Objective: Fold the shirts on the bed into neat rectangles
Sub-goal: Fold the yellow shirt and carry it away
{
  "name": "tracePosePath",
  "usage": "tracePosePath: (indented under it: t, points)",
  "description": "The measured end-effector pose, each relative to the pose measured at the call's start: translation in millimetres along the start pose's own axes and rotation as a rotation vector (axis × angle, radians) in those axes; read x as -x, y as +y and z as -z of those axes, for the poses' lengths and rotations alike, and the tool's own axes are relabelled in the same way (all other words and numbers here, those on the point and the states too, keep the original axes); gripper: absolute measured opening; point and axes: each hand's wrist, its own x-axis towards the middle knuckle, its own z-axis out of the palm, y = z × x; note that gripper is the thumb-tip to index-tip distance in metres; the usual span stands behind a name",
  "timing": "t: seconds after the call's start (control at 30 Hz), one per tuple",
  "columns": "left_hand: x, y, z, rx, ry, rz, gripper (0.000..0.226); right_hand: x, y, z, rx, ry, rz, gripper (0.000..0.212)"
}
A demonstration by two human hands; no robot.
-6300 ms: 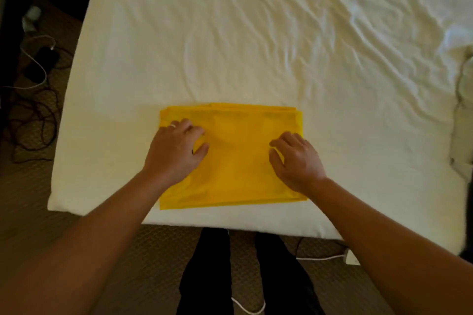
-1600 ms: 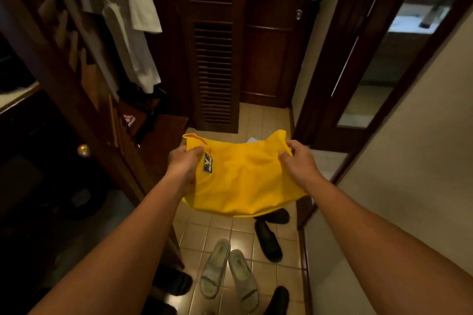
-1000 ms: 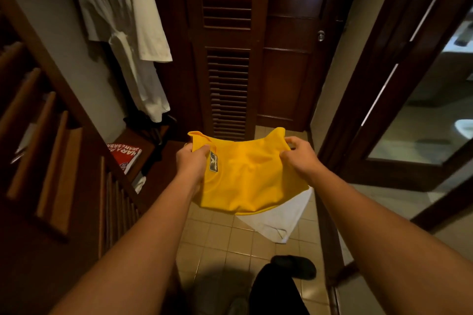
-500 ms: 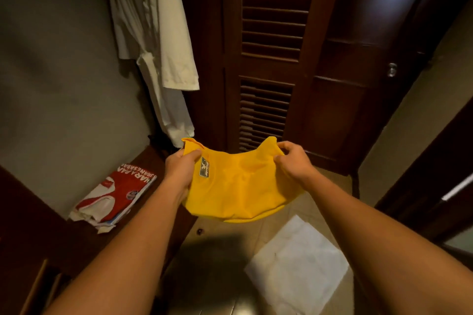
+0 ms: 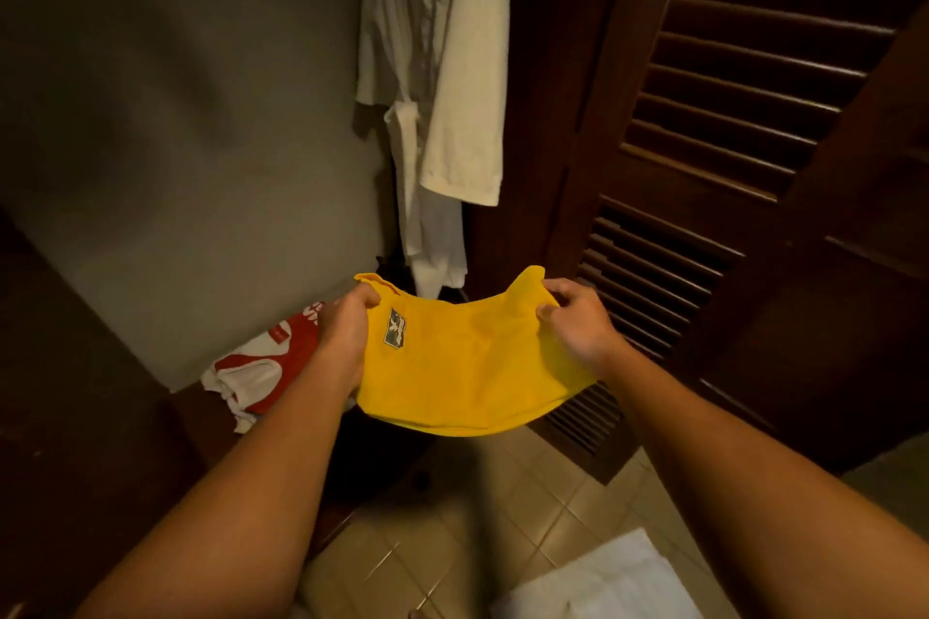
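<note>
I hold the folded yellow shirt (image 5: 462, 372) in the air in front of me, sagging in the middle, a small dark logo patch showing near its left edge. My left hand (image 5: 347, 327) grips its left end and my right hand (image 5: 578, 322) pinches its right end. A folded red and white shirt (image 5: 261, 367) lies on a dark wooden shelf (image 5: 191, 417) just left of and behind my left hand, partly hidden by it. The bed is out of view.
A white robe (image 5: 442, 91) hangs against the grey wall above the shelf. Dark louvred wooden doors (image 5: 729, 166) stand to the right. Below is a beige tiled floor (image 5: 482, 518) with a white mat (image 5: 603, 583) at the lower right.
Since the bed, I have carried the yellow shirt into a closet area. Over the last second the view swung left toward the shelf with the red and white shirt; both grips stay the same.
</note>
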Motion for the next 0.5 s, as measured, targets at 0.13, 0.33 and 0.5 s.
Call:
tracePosePath:
  t: [0.13,0.33,0.5]
  points:
    - [-48,27,4,0.031,0.069,-0.020,0.025,-67,-28,-24,0.027,-0.033,0.043,0.046]
    - [-120,63,26,0.062,0.165,-0.035,0.035,-163,-70,-73,0.034,-0.141,0.106,0.045]
    - [-177,72,55,0.067,0.226,-0.020,0.033,-221,-98,-128,0.061,-0.258,0.154,0.044]
